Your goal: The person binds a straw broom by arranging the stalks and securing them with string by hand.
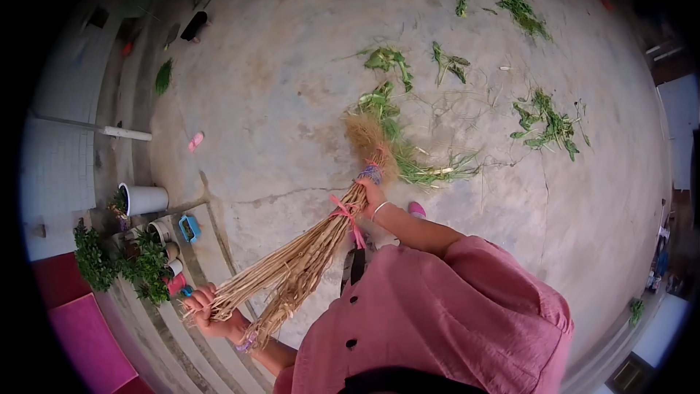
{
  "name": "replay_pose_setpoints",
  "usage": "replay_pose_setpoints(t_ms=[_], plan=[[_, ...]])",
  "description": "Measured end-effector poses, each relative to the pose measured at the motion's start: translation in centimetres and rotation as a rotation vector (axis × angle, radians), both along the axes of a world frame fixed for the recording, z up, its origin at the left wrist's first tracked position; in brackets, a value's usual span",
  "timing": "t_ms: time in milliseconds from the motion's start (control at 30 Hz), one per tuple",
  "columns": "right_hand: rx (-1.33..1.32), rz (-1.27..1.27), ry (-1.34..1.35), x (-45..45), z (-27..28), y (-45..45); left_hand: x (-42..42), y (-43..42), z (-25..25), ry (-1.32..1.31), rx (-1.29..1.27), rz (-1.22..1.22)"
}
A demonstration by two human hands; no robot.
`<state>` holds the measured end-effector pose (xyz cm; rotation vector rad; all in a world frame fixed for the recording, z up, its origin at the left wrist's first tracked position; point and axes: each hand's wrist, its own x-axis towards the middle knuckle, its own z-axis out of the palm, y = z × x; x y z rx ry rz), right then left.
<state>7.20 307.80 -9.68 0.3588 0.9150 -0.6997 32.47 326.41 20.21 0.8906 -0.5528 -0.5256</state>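
Over by the steps (162,325) I see a big white pot (148,199), a little blue tub (189,228), a red pot (176,282) and bushy green plants (149,261). A small pink thing (195,141), maybe a shoe, is on the floor (270,131), near a white pole (127,133). Something black (195,27) looks blurry farther off

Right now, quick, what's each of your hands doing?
Left hand: closed on the loose ends of the dry stalk bundle.
Right hand: closed around the same bundle, by the purple binding.
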Motion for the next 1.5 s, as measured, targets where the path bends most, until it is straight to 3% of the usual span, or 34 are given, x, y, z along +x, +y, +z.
replay_pose_setpoints(t_ms=[67,133,267,333,400,500,667,767,900,1033,1067,1200,1267,1400,1500], plan=[[-0.075,-0.064,0.056,-7.8,1.8,-3.6,-4.5,-3.0,-3.4,0.093,-0.029,-0.124],[-0.102,-0.086,0.068,-12.0,2.7,-5.3,-7.1,-4.9,-3.6,0.111,-0.055,-0.161],[-0.176,-0.208,0.255,-11.7,2.3,-5.8,-8.5,-4.4,-2.5,0.124,-0.109,-0.145],[-0.311,-0.368,0.365,-10.0,2.1,-5.6,-7.6,-2.1,-3.2,0.202,-0.034,0.060],[-0.332,-0.362,0.411,-9.8,5.1,-4.8,-6.9,0.9,-3.3,0.173,-0.084,0.025],[-0.279,-0.194,0.108,-8.6,6.6,-3.8,-8.9,2.2,0.6,0.062,-0.101,0.134],[0.007,0.011,-0.195,-3.0,6.4,-0.6,-9.9,2.9,8.8,-0.257,-0.133,0.057],[0.026,0.033,-0.203,-3.2,5.6,2.1,-10.2,2.4,10.0,-0.254,-0.103,-0.052],[0.166,-0.031,-0.167,-10.7,-1.5,2.1,-12.5,-3.3,4.6,-0.066,0.002,-0.103],[0.006,-0.217,0.161,-24.7,0.8,-1.9,-16.6,-8.7,-6.1,0.210,0.038,-0.283],[-0.016,-0.263,0.210,-27.6,-1.3,-2.8,-18.0,-9.3,-7.4,0.271,0.029,-0.301],[-0.136,-0.423,0.313,-32.1,-3.7,-5.6,-22.0,-11.0,-7.3,0.254,0.034,-0.366],[-0.172,-0.449,0.302,-31.5,-1.2,-6.7,-22.5,-11.5,-6.7,0.338,0.060,-0.197],[-0.235,-0.358,0.179,-28.0,0.9,-9.5,-21.4,-10.0,-4.2,0.215,-0.015,-0.126],[-0.180,-0.240,0.059,-21.8,3.5,-11.1,-21.6,-8.8,1.0,0.028,-0.122,-0.040]])
